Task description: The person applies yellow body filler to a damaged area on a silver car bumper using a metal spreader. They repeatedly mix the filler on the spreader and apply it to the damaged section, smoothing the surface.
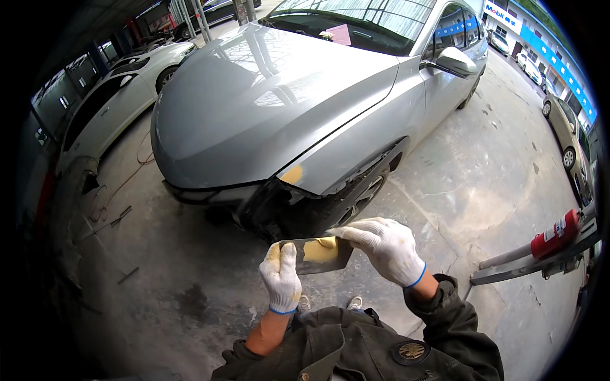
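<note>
- Grey plate (310,268) bearing yellow paste (319,250) — it is up in front of the silver car (254,120).
- Left hand (281,279) pinches its left edge, thumb on top.
- Right hand (386,251) bends at its right end — whether pinching, one cannot tell.

White knit gloves (389,244) on the left hand (280,279) and right hand (383,252), blue trim (417,275) round the wrists, yellowish smudges (273,255) on the left one. Dark olive jacket (356,340), kinda baggy sleeves (454,320), round dark patch (410,352) with gold emblem on the right front. Light-coloured shoes (354,303) too.
</note>
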